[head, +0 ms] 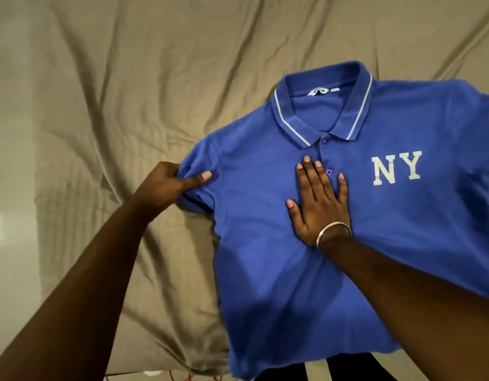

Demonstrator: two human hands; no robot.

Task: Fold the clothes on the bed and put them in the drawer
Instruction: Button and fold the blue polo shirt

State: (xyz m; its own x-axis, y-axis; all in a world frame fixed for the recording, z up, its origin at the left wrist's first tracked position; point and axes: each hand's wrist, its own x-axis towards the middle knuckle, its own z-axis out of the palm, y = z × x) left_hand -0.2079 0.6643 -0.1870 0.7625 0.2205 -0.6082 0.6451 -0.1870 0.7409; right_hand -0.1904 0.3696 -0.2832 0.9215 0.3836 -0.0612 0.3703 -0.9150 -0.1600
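A blue polo shirt (268, 270) with a white-striped collar and white "NY" letters lies face up and spread flat on the bed. My left hand (169, 184) grips the shirt's left sleeve at its edge, thumb on top. My right hand (320, 199), a metal bangle on its wrist, presses flat with straight fingers on the chest just below the button placket. The shirt's right sleeve runs out of view at the right edge.
The bed is covered by a wrinkled beige sheet (128, 92) that fills the left and top of the view. The shirt's hem reaches the bed's near edge, where something dark (347, 369) shows below. No drawer is in view.
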